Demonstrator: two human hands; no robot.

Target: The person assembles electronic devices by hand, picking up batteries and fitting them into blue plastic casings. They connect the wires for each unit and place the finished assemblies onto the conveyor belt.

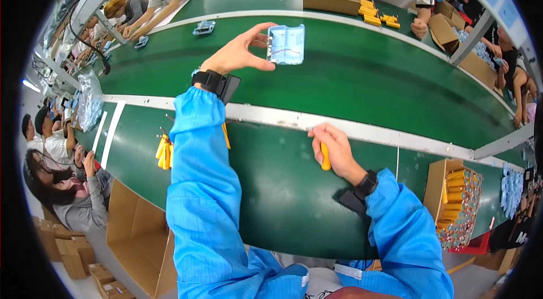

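Observation:
Over the green conveyor belt, my left hand (243, 52) grips a light-blue plastic housing (287, 44) by its left side, thumb below and fingers above. The housing's hollow inside shows, with a thin wire in it. My right hand (335, 151) is closed round a yellow cylindrical battery (325, 157) near the belt's white edge rail. Part of that battery is hidden in the fingers. More yellow batteries (164, 153) with thin wires lie on the green worktable, left of my left sleeve; another is partly covered by that sleeve.
A carton of yellow batteries (447, 188) stands at the right, beside stacked light-blue housings (512, 191). Another housing (203, 28) sits on the belt (362, 78). Across it are a battery carton (331, 5) and co-workers. An open cardboard box (136, 231) stands lower left.

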